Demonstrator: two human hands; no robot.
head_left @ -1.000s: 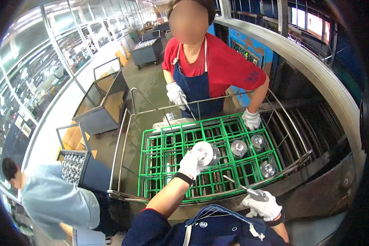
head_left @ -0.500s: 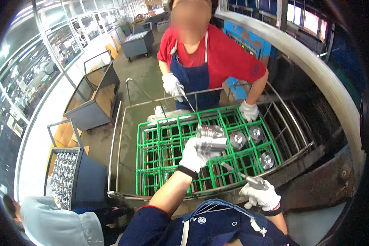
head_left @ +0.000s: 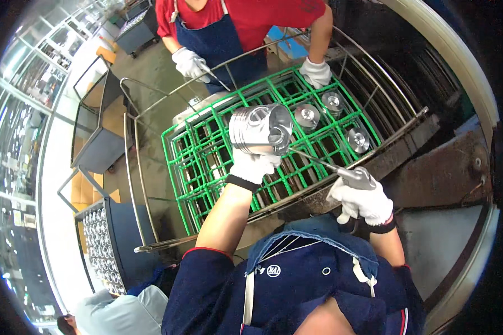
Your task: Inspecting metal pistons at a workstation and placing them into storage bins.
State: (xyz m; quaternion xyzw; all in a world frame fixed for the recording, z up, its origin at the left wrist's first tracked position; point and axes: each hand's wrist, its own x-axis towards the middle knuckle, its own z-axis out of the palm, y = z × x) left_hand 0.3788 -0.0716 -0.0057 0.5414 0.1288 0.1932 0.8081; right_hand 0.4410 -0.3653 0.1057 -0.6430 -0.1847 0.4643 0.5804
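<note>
My left hand (head_left: 250, 168), in a white glove, is closed round the lower side of a shiny metal piston (head_left: 258, 129) and holds it above the green wire rack (head_left: 175, 184). The piston's hollow end is turned to the right. In my gloved right hand (head_left: 368, 202) is a grey air blow gun (head_left: 356, 177). Its long thin nozzle points up and left, with its tip close to the piston's open end; whether they touch, I cannot tell. Several pistons, such as this one (head_left: 307, 116), stand in the rack's right-hand cells.
Opposite, a co-worker in a red shirt and blue apron (head_left: 221, 47) holds a thin tool in one gloved hand (head_left: 190, 62); the other (head_left: 315, 72) rests on the rack. Metal rails (head_left: 133, 184) surround it. Left are carts, one full of pistons (head_left: 103, 240), and another person (head_left: 120, 312).
My left hand has turned the piston so its hollow end faces right. The blow gun's nozzle has come up to it. The whole view has shifted and tilted.
</note>
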